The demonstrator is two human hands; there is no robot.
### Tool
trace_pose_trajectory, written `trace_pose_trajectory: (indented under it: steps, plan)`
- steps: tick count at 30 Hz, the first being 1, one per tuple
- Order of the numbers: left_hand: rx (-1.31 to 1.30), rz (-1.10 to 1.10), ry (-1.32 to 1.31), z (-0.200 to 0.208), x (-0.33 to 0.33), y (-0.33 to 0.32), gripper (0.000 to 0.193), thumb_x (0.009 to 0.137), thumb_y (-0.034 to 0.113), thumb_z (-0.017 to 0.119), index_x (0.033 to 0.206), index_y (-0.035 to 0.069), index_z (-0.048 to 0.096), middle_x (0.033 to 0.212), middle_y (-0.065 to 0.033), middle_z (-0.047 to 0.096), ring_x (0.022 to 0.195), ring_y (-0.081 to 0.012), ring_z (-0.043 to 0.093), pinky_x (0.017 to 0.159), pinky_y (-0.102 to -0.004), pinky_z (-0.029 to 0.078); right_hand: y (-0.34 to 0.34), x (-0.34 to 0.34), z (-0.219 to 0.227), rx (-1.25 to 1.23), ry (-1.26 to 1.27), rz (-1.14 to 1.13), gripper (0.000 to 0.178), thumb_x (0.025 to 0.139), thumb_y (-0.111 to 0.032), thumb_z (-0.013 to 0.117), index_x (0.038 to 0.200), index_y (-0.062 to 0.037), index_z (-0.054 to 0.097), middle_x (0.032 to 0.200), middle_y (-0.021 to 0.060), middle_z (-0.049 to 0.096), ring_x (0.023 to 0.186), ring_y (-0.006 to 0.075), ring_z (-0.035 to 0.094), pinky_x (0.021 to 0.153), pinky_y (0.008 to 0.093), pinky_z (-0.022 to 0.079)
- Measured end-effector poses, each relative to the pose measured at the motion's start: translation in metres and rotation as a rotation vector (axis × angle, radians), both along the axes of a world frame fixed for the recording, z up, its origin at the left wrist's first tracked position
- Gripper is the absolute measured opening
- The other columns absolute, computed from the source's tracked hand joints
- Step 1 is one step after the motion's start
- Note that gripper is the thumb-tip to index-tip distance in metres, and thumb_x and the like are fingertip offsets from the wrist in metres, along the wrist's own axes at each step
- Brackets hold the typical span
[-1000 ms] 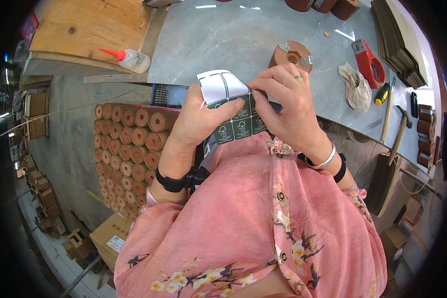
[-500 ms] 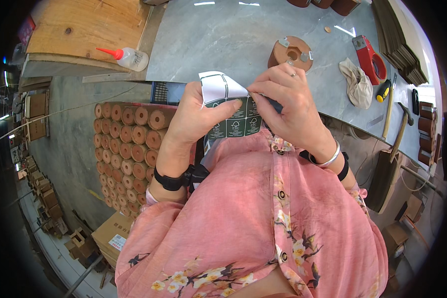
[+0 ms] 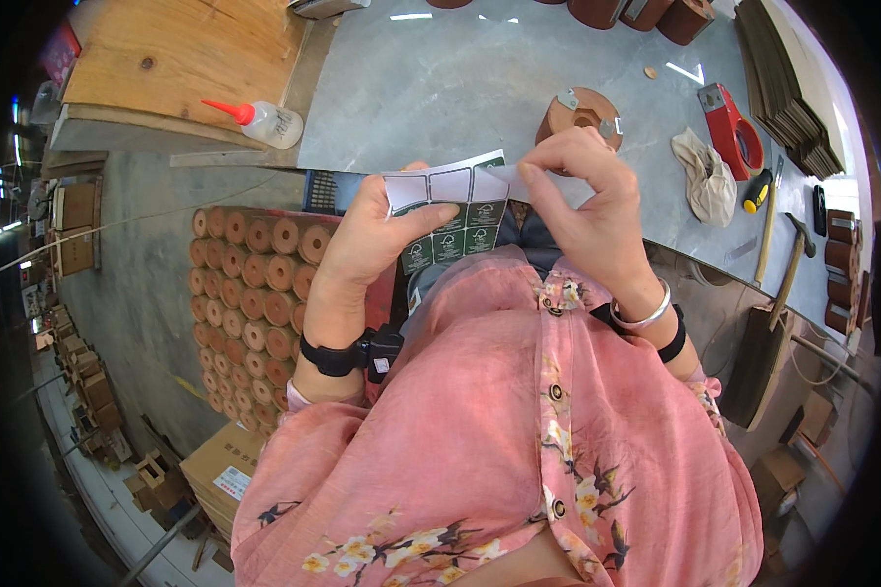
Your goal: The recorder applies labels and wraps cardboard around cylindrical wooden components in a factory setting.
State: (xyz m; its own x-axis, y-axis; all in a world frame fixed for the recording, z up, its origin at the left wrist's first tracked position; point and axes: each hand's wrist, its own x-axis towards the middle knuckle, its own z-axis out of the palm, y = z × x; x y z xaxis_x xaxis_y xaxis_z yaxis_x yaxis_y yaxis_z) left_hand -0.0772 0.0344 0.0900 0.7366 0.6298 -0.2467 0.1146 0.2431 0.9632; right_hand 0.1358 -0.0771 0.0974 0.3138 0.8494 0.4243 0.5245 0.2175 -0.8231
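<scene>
My left hand point(image 3: 360, 233) grips a sheet of dark green stickers point(image 3: 452, 233), its thumb lying across the front. Along the sheet's top edge runs a bare white band with dark cell outlines. My right hand point(image 3: 595, 191), with a bracelet at the wrist, pinches a white paper strip point(image 3: 564, 188) between thumb and fingers. The strip stretches from the sheet's upper right side. Just beyond my right hand, a round brown wooden block point(image 3: 579, 106) with a central hole and small metal clips rests on the grey tabletop point(image 3: 411, 88), partly hidden by my fingers.
A red-tipped glue bottle point(image 3: 269, 124) stands at left beside a wooden board point(image 3: 176, 59). Stacked brown cylinders point(image 3: 255, 293) sit below it. At right lie a red tape dispenser point(image 3: 729, 132), a crumpled cloth point(image 3: 705, 181), a screwdriver point(image 3: 757, 192) and a hammer point(image 3: 799, 233).
My right hand has moved slightly right, away from the sheet, and a white strip now stretches between them. The sheet's top, curled over before, lies flatter.
</scene>
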Motion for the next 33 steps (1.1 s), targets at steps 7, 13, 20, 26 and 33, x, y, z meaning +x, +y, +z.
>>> trace_pose_trajectory:
  steps: [7, 13, 20, 26, 33]
  plan:
    - [-0.095, 0.148, 0.052, -0.032, -0.016, 0.048, 0.034, 0.085, 0.002, 0.078, 0.119, 0.001, 0.07, 0.107, -0.0044, 0.074, 0.101, -0.0135, 0.067, 0.091, -0.0297, 0.052, -0.008, 0.016, 0.008, 0.043, 0.219, -0.199, 0.004, 0.088, 0.001, 0.069, 0.092, 0.0021, 0.07, 0.088, 0.0049, 0.067, 0.083, 0.0107, 0.058, 0.079, 0.0262, 0.046]
    - [0.39, 0.361, 0.188, -0.067, -0.012, 0.138, 0.064, 0.079, 0.006, 0.082, 0.136, -0.003, 0.053, 0.128, -0.0162, 0.065, 0.113, -0.0235, 0.065, 0.099, -0.037, 0.051, -0.016, 0.025, 0.007, 0.131, 0.178, -0.194, 0.015, 0.088, 0.005, 0.065, 0.103, 0.0034, 0.068, 0.1, 0.0078, 0.066, 0.09, 0.0135, 0.06, 0.088, 0.0279, 0.047]
    - [1.419, 0.415, 0.336, -0.036, 0.034, 0.084, 0.063, 0.073, 0.017, 0.087, 0.128, 0.007, 0.058, 0.132, -0.0179, 0.056, 0.132, -0.0388, 0.047, 0.108, -0.0494, 0.04, -0.024, 0.024, 0.001, 0.124, 0.26, -0.235, 0.032, 0.087, 0.007, 0.06, 0.118, 0.0032, 0.063, 0.115, 0.0097, 0.061, 0.1, 0.016, 0.06, 0.096, 0.0305, 0.047]
    - [1.619, 0.209, -0.176, -0.009, 0.081, -0.005, 0.037, 0.075, 0.017, 0.083, 0.107, 0.018, 0.064, 0.13, -0.0065, 0.056, 0.13, -0.0349, 0.05, 0.1, -0.0475, 0.044, -0.021, 0.019, -0.005, 0.102, 0.386, -0.161, 0.037, 0.085, 0.008, 0.057, 0.121, 0.0025, 0.062, 0.114, 0.0077, 0.06, 0.102, 0.0145, 0.058, 0.097, 0.0303, 0.046]
    - [1.56, 0.178, -0.191, -0.005, 0.093, -0.018, 0.026, 0.071, 0.005, 0.08, 0.091, 0.014, 0.066, 0.121, -0.0059, 0.061, 0.127, -0.0359, 0.052, 0.097, -0.0481, 0.046, -0.028, 0.016, -0.005, 0.103, 0.403, -0.121, 0.037, 0.087, 0.006, 0.057, 0.123, 0.0017, 0.061, 0.115, 0.0073, 0.058, 0.103, 0.0141, 0.057, 0.095, 0.0289, 0.046]
